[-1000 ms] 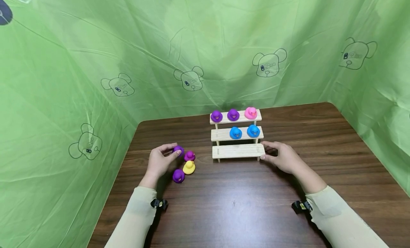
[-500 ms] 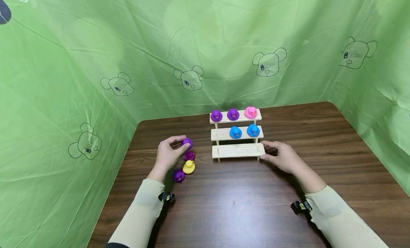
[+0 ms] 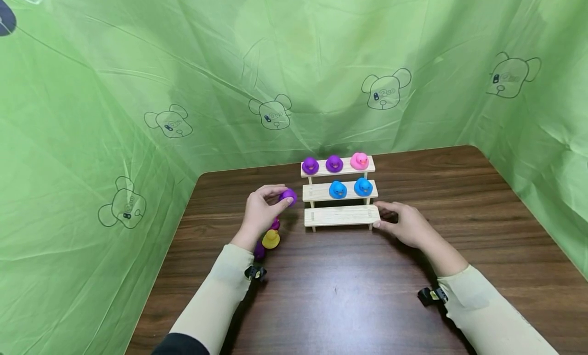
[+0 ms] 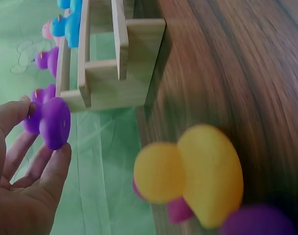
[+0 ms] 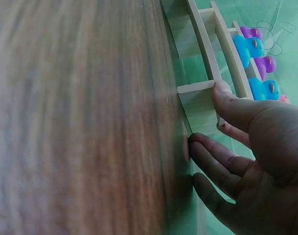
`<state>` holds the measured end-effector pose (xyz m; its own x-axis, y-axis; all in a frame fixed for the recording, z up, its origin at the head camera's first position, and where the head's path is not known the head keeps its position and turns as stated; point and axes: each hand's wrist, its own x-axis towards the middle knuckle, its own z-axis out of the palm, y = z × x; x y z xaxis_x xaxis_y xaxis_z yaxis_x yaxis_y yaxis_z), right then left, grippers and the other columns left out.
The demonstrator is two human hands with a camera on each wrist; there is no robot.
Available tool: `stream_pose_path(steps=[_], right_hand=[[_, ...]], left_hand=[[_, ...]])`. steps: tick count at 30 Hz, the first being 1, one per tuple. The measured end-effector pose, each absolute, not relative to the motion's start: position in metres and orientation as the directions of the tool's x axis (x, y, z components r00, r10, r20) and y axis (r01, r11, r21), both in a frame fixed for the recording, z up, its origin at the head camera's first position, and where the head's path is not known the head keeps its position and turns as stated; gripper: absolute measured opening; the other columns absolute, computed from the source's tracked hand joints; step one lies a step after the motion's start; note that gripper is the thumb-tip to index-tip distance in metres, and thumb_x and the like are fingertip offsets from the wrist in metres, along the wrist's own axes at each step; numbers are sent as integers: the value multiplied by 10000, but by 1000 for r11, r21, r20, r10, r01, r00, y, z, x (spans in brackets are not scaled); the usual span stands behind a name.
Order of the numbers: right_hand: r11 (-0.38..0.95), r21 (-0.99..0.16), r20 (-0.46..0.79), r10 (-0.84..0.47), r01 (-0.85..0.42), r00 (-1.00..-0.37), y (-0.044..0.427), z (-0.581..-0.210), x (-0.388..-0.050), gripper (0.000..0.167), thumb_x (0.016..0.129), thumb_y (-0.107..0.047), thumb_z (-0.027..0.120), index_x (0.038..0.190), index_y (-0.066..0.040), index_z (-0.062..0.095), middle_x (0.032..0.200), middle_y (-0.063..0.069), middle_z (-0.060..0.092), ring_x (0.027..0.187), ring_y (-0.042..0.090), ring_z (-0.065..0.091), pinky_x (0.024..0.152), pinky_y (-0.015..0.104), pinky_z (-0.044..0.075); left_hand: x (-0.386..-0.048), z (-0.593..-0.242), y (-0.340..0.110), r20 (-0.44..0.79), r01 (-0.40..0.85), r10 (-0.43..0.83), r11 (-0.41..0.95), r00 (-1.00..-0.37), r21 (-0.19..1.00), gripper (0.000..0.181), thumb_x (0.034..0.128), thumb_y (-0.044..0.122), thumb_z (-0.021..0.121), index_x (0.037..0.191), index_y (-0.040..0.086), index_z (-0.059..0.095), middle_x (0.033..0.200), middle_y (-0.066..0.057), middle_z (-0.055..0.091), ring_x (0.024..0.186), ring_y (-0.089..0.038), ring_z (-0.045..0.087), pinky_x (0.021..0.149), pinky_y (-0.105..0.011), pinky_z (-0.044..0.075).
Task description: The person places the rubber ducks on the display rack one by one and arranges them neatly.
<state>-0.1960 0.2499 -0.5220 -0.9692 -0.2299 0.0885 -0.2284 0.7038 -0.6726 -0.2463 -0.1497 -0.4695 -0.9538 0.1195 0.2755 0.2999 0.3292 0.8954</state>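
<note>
My left hand [image 3: 262, 212] pinches a purple rubber duck [image 4: 55, 122] between thumb and fingers, lifted off the table just left of the three-step wooden display rack [image 3: 342, 216]. With thumb and forefinger my right hand [image 3: 406, 225] pinches the right end of the rack's lowest step. Two purple ducks [image 3: 334, 163] and a pink duck [image 3: 360, 161] sit on the top step. The middle step bears two blue ducks [image 3: 338, 189], its left end bare. Below my left hand stand a yellow duck [image 3: 271, 239], a magenta duck [image 3: 275, 224] and another purple duck [image 3: 259, 251], the last two partly hidden.
The dark wooden table [image 3: 340, 294] extends in front of the rack and to both sides. Green cloth [image 3: 321, 64] printed with bear faces hangs close behind the rack and at both sides. A small black wrist camera [image 3: 255, 273] sits on the left wrist.
My left hand has lifted the purple duck from the group and carried it right and away from me, toward the rack. The right hand and the rack stay where they were.
</note>
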Motion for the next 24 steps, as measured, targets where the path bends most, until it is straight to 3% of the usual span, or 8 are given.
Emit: stream_pose_path(steps=[5,12,24], right_hand=[[700,-678,84,-227,-223,-970,250,-524,-196,609,928,-289,832,1454,-69,618,1147,138,754,1143,388,672,1038,637,474],[703,-677,81,-226,-220,-971,250,-524,-196,620,927,-308,832,1458,-72,615,1147,130,755,1147,390,670,1033,639,476],[704,-676,81,-224,-219,-971,251,-524,-197,605,932,-306,828,1457,-89,620,1153,135,753,1150,380,669,1043,626,476]], left_hand=[[-252,-474,-134,279,305,127,304,-952,902,314,873,143,882,1151,36,780,1148,-89,748,1046,-251,742,967,-458,597],[-258,-473,-118,309,343,154,330,-939,879,296,889,154,870,1149,37,787,1126,-96,739,1030,-260,741,925,-334,614],[-264,-477,-94,300,334,147,362,-942,870,255,903,152,856,1137,65,803,1076,-67,715,999,-220,736,905,-303,616]])
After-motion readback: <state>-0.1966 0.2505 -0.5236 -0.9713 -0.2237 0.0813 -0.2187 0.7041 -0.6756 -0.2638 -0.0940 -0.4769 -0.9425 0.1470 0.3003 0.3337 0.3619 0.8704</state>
